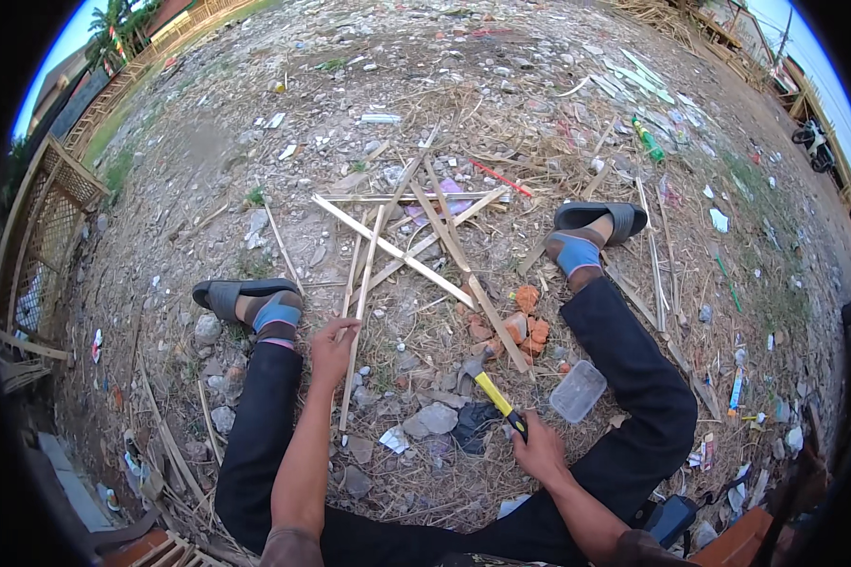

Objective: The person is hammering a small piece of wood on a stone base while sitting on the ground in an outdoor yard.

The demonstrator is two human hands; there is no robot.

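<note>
Rubble-strewn ground point(246, 170) is spreading all around. Crossed pale wooden slats point(397, 253) are forming a star ahead of the left hand point(331, 352), which is curling beside one slat, its grip unclear. The right hand point(541, 444) is clasping a yellow-and-black-handled claw hammer point(493, 390); a clear plastic box point(578, 392) is lying just ahead.

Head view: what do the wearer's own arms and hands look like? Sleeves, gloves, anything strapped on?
Left hand and right hand are bare: no gloves. Left forearm and right forearm are uncovered, with no watch, strap or cable visible. Dark brownish left sleeve and right sleeve show only at the lower edge.
</note>
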